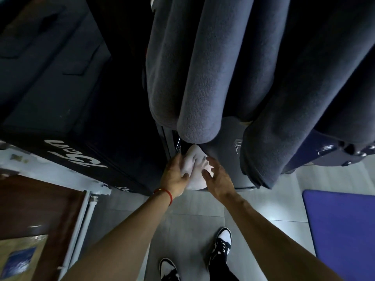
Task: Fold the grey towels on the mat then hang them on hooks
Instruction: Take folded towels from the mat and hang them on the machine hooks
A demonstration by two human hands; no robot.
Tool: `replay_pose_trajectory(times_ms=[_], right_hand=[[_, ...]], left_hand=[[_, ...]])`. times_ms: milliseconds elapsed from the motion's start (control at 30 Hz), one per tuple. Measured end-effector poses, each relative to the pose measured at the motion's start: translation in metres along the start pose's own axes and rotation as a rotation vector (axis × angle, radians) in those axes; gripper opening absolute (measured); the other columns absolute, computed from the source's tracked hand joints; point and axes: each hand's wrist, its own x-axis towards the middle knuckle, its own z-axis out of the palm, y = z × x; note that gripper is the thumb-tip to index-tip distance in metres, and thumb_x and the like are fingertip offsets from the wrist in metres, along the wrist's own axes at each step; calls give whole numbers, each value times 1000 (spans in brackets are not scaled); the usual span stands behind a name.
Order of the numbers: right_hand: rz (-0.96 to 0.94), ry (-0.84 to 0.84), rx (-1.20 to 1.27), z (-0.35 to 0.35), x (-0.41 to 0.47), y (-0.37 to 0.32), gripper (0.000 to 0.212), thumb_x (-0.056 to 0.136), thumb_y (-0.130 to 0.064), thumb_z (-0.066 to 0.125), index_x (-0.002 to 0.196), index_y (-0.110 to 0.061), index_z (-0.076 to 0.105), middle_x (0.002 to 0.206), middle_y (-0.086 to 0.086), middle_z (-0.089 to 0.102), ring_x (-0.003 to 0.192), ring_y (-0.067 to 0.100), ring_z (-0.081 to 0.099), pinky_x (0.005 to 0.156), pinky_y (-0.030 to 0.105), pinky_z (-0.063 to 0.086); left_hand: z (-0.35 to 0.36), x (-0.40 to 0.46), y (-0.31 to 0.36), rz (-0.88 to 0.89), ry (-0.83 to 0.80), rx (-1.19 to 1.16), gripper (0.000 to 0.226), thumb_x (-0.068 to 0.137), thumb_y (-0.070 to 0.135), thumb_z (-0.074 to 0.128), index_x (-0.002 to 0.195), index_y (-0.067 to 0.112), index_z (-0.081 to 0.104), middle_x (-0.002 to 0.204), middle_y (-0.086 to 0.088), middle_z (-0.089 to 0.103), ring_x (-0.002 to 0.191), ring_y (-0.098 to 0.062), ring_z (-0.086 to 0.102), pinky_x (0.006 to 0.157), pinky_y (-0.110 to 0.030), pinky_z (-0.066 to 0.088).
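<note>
view: looking pretty much straight down from the head cam, the person stands right up against a dark rack

left hand (176, 173): lies on the left side of a pale towel (194, 169), fingers fairly straight and spread over the cloth, thumb on its lower edge. more of a press than a grip. red string (165, 193) round the wrist

right hand (215, 179): at the towel's right edge, fingers loosely spread and relaxed, tips touching or just above the cloth, can't tell which. it isn't grasping anything

pale towel: bunched up low between the two hands, tucked under the hanging stuff and against the rack, next to a thin metal bar (178, 144)

grey towels (203, 67): a few thick dark grey ones hang in long folds across the top of the view, rounded bottom ends dangling just above the hands. the hooks themselves are hidden

mat (343, 230): blue-purple, flat on the tiled floor at the right, well apart from the hands

other stuff: black box (56, 94) with white lettering on the left, wooden door (30, 209) at lower left, black and white sneakers (222, 246) on the tiles
</note>
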Motion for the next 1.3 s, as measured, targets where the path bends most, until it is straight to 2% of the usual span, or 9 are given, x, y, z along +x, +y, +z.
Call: replay_pose_trajectory(times_ms=[100, 200, 433, 667, 833, 967, 1067, 1200, 1300], right_hand=[[9, 21, -44, -19, -24, -3, 45, 102, -23, 58, 145, -16, 48, 139, 8, 58, 126, 26, 58, 105, 38, 47], [-55, 62, -180, -39, -59, -1, 43, 99, -18, 59, 141, -14, 51, 125, 12, 62, 112, 27, 62, 101, 38, 50], [66, 150, -342, -89, -179, 45, 56, 100, -26, 57, 152, -25, 35, 152, 3, 39, 133, 25, 50, 110, 36, 45], [227, 231, -453, -145, -294, 142, 44, 101, -26, 51, 145, -23, 47, 149, -2, 45, 121, 18, 58, 106, 33, 45], [303, 278, -499, -205, -360, 234, 45, 98, -36, 46, 143, -28, 50, 144, -4, 51, 124, 20, 56, 101, 37, 46], [430, 285, -484, -245, -423, 310, 53, 99, -46, 40, 149, -30, 43, 150, -3, 47, 134, 22, 49, 108, 41, 40], [522, 294, -409, -270, -468, 359, 53, 98, -44, 41, 149, -29, 41, 152, -3, 44, 138, 21, 46, 110, 42, 39], [630, 327, -341, -306, -510, 410, 49, 99, -39, 43, 147, -26, 46, 148, -3, 49, 132, 21, 51, 103, 40, 45], [703, 328, -298, -329, -530, 442, 49, 100, -38, 43, 147, -26, 47, 146, -3, 50, 129, 22, 52, 103, 41, 45]], left_hand=[[-11, -31, 3, 18, 139, 20, 58, 89, 12, 65, 144, 20, 46, 142, -10, 49, 128, -29, 51, 94, -31, 44], [-10, -67, 12, 99, 156, 18, 43, 85, 13, 67, 127, 16, 57, 129, -8, 55, 119, -27, 54, 97, -36, 48], [31, -138, 57, 316, -109, -40, 39, 86, 10, 66, 123, 20, 60, 122, 1, 58, 120, -18, 54, 97, -23, 40], [87, -217, 110, 611, -261, 232, 38, 90, 18, 65, 127, 23, 59, 127, 2, 56, 119, -17, 51, 97, -24, 39], [184, -267, 172, 644, -346, 364, 30, 93, 28, 64, 122, 22, 62, 119, 2, 59, 117, -18, 54, 100, -33, 44], [290, -320, 210, 763, -436, 584, 39, 95, 37, 60, 132, 24, 57, 131, 0, 56, 124, -23, 49, 105, -33, 39], [351, -358, 232, 886, -507, 765, 45, 95, 41, 53, 137, 26, 52, 136, 2, 53, 128, -23, 46, 105, -35, 37], [419, -387, 258, 1065, -570, 879, 48, 84, 44, 45, 125, 24, 61, 119, 2, 60, 119, -25, 54, 95, -42, 44], [466, -394, 280, 1041, -640, 904, 45, 89, 42, 46, 129, 24, 58, 124, 2, 57, 123, -23, 50, 99, -40, 42]])
